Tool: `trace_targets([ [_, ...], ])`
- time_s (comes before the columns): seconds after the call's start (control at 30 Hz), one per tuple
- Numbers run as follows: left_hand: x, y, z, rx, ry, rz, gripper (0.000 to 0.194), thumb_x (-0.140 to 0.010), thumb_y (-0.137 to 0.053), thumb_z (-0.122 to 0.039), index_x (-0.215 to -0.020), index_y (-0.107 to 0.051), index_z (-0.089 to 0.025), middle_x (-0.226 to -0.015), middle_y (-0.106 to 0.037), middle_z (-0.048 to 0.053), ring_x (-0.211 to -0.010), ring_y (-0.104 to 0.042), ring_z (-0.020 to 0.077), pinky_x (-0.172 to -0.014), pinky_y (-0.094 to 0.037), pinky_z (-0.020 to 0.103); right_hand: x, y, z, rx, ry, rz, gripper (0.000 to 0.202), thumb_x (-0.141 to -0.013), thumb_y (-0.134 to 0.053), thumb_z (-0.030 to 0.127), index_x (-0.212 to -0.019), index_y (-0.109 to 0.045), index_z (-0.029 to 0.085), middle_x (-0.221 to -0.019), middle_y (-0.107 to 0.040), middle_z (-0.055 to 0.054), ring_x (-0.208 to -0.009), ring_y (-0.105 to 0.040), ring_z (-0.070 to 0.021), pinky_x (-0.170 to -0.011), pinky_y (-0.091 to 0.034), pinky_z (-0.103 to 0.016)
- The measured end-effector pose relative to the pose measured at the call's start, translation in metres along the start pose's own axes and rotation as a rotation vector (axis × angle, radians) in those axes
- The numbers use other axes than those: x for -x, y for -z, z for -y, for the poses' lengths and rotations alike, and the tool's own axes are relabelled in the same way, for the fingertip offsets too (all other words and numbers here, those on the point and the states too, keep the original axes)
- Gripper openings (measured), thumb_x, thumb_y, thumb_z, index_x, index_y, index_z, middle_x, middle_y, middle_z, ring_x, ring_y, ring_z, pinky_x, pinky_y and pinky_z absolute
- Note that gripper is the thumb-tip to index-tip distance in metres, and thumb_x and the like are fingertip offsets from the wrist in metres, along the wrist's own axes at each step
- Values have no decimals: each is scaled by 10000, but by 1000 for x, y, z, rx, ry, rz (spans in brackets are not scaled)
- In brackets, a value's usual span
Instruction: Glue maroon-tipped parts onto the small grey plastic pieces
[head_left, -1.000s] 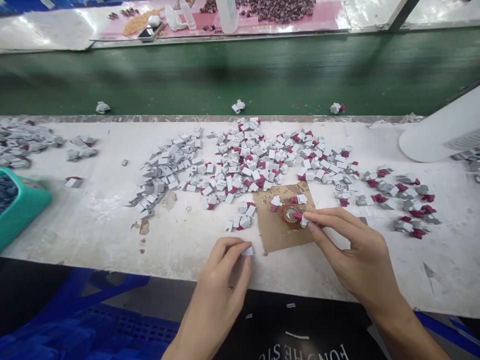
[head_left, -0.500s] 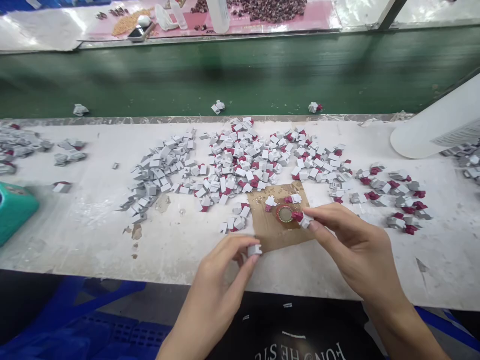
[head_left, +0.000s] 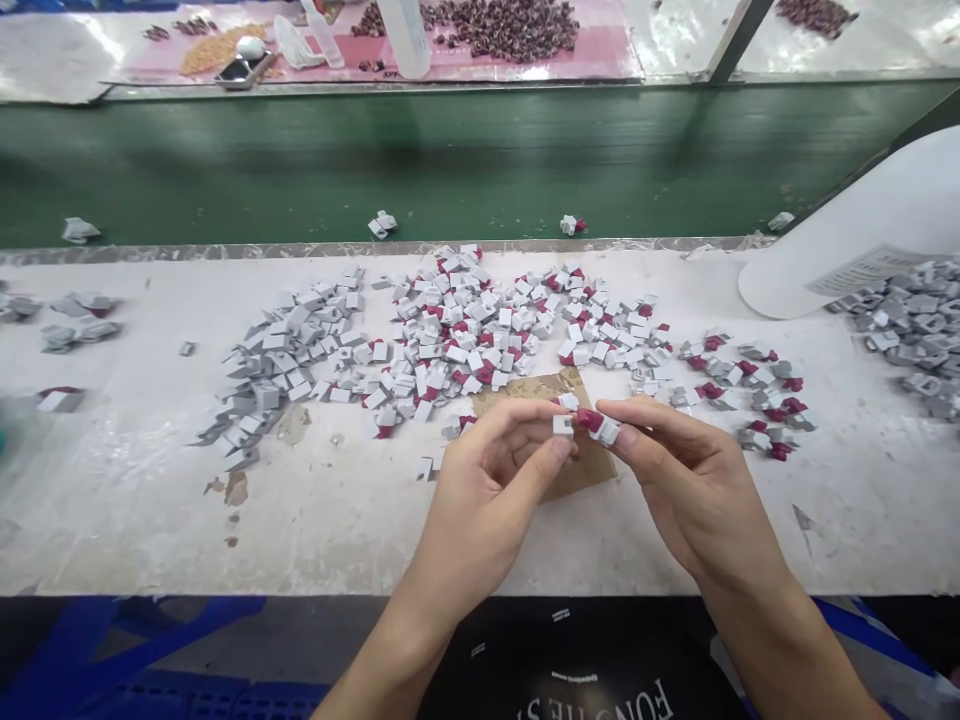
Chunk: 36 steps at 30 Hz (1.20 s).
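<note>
Between the thumb and fingers of my left hand [head_left: 491, 480] is a small light grey piece [head_left: 562, 427], its notched side turned right. My right hand [head_left: 686, 480] pinches a grey and dark red piece [head_left: 602, 428], red end pointing left. The two pieces are close together; whether they touch is hard to tell. Beneath my hands lies a brown cardboard square [head_left: 581, 478], partly covered by them. Beyond it spreads a pile of grey and dark red pieces [head_left: 457, 335], with mostly grey ones [head_left: 277, 350] on its left.
A large white bottle [head_left: 847, 240] leans in at the right, beside more grey pieces [head_left: 911, 320]. Small red-grey clusters [head_left: 776, 385] lie right of my hands. Behind runs a green belt [head_left: 300, 160] with a few pieces on it.
My left hand has moved up and right with its grey piece, bringing it near the red end of the piece in my right hand. The view has shifted to the right.
</note>
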<state>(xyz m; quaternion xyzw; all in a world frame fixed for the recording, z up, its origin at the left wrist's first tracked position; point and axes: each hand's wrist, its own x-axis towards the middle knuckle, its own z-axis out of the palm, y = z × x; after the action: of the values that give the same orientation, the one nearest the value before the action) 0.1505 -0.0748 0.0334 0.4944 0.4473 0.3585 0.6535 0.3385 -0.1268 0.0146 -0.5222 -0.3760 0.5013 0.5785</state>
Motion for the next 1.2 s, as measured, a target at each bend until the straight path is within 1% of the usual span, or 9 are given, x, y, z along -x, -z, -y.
trace_targets([
  [0.37, -3, 9, -8, -120, -53, 39, 98, -1051, -784, -313, -1127, -837, -281, -1195, -858, 75, -1076, -851, 274, -957, -747, 410, -11, -4, 23, 247, 105, 127, 236, -1089, -788, 269, -1211, -951, 388, -1048, -864, -51, -971, -803, -218, -786, -689, -331],
  [0.53, -30, 35, -31, -289, -91, -38, 228, -1003, -796, -370, -1212, -818, -280, -1012, -834, 59, -894, -823, 256, -806, -719, 387, -92, -7, 41, 405, 72, 387, 258, -1065, -814, 384, -1288, -925, 315, -1146, -895, -62, -983, -833, -243, -856, -715, -404],
  [0.63, -62, 49, -46, -460, -175, -157, 246, -981, -777, -361, -1201, -818, -258, -967, -804, 50, -857, -772, 235, -761, -661, 360, -179, -24, 44, 862, 183, 159, 340, -1103, -671, 210, -1371, -876, 244, -1289, -868, -94, -1023, -796, -240, -997, -665, -439],
  [0.7, -88, 51, -54, -512, -223, -207, 183, -969, -765, -305, -1129, -807, -225, -1013, -808, 63, -878, -752, 222, -749, -625, 338, -235, -39, 38, 949, 177, 101, 380, -1062, -668, 96, -1393, -843, 162, -1468, -785, -172, -1194, -758, -284, -1167, -578, -495],
  [0.83, -146, 40, -63, -543, -227, -208, 123, -945, -744, -125, -1054, -775, -173, -1102, -826, 95, -960, -753, 206, -857, -623, 339, -300, -60, 23, 993, 115, 121, 319, -1088, -818, 323, -1378, -788, 194, -1499, -751, -139, -1314, -742, -307, -1164, -611, -552],
  [0.9, -177, 30, -65, -552, -193, -191, 128, -943, -749, -63, -1031, -774, -153, -1066, -824, 102, -987, -767, 210, -927, -633, 359, -308, -58, 21, 977, 92, 114, 354, -1105, -814, 417, -1381, -765, 200, -1442, -772, -108, -1256, -775, -288, -1078, -667, -537],
  [1.0, -226, 16, -64, -586, -116, -167, 118, -965, -780, -40, -1044, -784, -127, -1010, -812, 96, -946, -780, 212, -929, -650, 380, -303, -37, 30, 911, 96, 30, 157, -1020, -871, 249, -1142, -829, 161, -1229, -838, -114, -1178, -797, -297, -1088, -652, -491],
  [1.07, -258, 8, -62, -617, -61, -153, 119, -1018, -816, -133, -1133, -788, -125, -1103, -813, 97, -992, -790, 221, -940, -671, 401, -295, -15, 41, 841, 84, -52, 61, -941, -860, 127, -987, -828, 152, -1051, -845, -121, -1055, -819, -302, -1025, -662, -459],
  [1.2, -305, -8, -56, -691, 34, -101, 416, -1102, -796, -418, -1434, -728, -177, -1421, -758, 127, -1203, -780, 279, -1016, -697, 498, -261, 30, 60, 687, 18, -227, 75, -946, -821, 115, -1004, -793, 153, -964, -814, -116, -826, -829, -249, -765, -695, -397],
])
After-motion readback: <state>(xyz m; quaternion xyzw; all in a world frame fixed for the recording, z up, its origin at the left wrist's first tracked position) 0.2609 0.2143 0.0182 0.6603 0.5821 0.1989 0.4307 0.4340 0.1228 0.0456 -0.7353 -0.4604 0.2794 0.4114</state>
